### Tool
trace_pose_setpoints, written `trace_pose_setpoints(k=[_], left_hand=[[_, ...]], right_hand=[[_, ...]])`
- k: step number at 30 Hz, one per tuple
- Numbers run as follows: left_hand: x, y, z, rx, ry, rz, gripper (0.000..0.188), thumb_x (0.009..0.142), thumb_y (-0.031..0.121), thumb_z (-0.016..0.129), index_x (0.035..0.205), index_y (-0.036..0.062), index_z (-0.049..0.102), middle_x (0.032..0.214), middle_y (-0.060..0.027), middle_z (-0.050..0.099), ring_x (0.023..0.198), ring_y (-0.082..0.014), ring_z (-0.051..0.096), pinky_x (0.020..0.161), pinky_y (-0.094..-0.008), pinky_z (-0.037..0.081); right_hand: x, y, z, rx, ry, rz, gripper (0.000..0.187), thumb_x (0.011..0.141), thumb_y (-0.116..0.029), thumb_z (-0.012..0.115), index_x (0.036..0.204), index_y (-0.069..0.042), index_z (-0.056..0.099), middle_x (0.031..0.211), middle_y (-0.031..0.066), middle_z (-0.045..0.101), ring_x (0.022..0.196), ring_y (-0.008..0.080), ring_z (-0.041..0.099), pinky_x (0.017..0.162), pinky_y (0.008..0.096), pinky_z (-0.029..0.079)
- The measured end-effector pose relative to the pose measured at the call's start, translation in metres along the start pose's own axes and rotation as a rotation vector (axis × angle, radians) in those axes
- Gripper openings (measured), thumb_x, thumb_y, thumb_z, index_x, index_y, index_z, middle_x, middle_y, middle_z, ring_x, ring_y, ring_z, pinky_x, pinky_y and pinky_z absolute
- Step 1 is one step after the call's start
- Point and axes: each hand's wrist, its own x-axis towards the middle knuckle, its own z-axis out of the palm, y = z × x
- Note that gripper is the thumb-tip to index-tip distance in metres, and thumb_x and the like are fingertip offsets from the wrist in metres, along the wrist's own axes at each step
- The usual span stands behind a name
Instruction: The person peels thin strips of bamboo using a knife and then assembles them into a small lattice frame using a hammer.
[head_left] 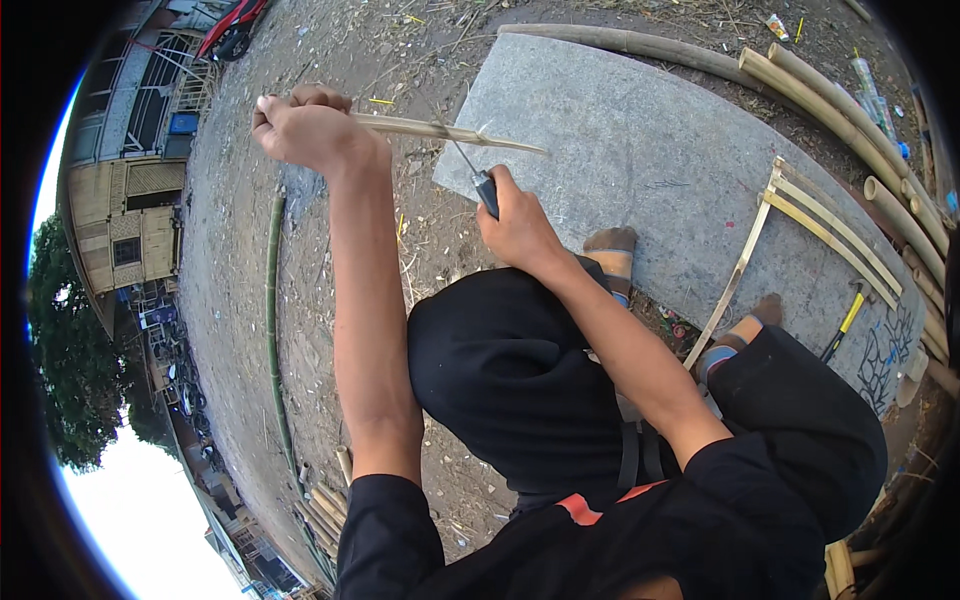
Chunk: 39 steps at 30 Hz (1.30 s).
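My left hand (318,130) is closed around one end of a pale bamboo strip (400,125), held out level at the upper left. The strip's thin, splintered far end reaches over the edge of a grey concrete slab (600,120). In my right hand (522,222) is a knife (486,193) with a dark handle, the fingers wrapped round it. Its thin blade points up and left and crosses the strip near the middle; whether it cuts into the strip I cannot tell.
Split bamboo pieces (835,235) and a hammer (848,318) with a yellow-and-black handle lie on the slab's right side, near my feet. Bamboo poles (830,105) are piled along its far right edge. A long green pole (274,330) lies on the dirt at left.
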Motion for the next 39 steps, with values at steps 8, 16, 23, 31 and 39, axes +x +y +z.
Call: trace_pose_setpoints(k=[8,16,23,31,39], left_hand=[[-0.009,-0.006,-0.002,0.008,-0.117,0.009,0.016,0.107,0.025,0.028,0.107,0.0099,0.032,0.055,0.0028,0.032,0.048,-0.0085,0.026,0.047,-0.0285,0.025],[-0.015,-0.003,-0.002,0.016,-0.142,0.015,0.012,0.105,0.02,0.028,0.104,0.0084,0.028,0.056,0.0031,0.031,0.051,-0.0107,0.026,0.049,-0.0303,0.025],[-0.01,0.0,-0.016,0.009,-0.137,0.041,0.011,0.105,0.02,0.027,0.106,0.0087,0.027,0.057,0.003,0.03,0.05,-0.0104,0.026,0.049,-0.0298,0.023],[-0.016,0.0,-0.012,0.038,-0.161,0.021,0.015,0.105,0.021,0.027,0.112,0.0076,0.029,0.057,0.0016,0.032,0.051,-0.0101,0.027,0.05,-0.0299,0.025],[-0.014,-0.005,-0.008,0.015,-0.15,0.029,0.018,0.106,0.024,0.027,0.113,0.0081,0.031,0.055,0.0011,0.034,0.05,-0.0096,0.027,0.048,-0.0296,0.027]], right_hand=[[-0.009,0.02,-0.027,-0.072,0.073,-0.144,0.036,0.089,-0.014,0.058,0.118,-0.001,0.041,0.078,0.0275,0.063,0.077,0.0481,0.063,0.067,0.0533,0.046],[-0.013,0.02,-0.027,-0.258,0.06,-0.028,0.031,0.097,-0.029,0.054,0.118,-0.007,0.047,0.075,0.0238,0.066,0.073,0.0462,0.065,0.063,0.0557,0.05],[-0.03,-0.026,-0.025,-0.153,0.117,-0.282,0.031,0.097,-0.027,0.056,0.117,-0.005,0.046,0.068,0.0249,0.063,0.07,0.0474,0.064,0.06,0.0525,0.048],[0.0,0.047,-0.022,-0.263,0.094,-0.033,0.028,0.095,-0.03,0.055,0.109,-0.006,0.048,0.072,0.028,0.064,0.074,0.0483,0.065,0.064,0.0578,0.05],[-0.016,-0.001,-0.033,0.003,0.099,-0.031,0.03,0.097,-0.032,0.054,0.107,-0.005,0.05,0.069,0.0225,0.063,0.07,0.0459,0.064,0.063,0.0511,0.047]])
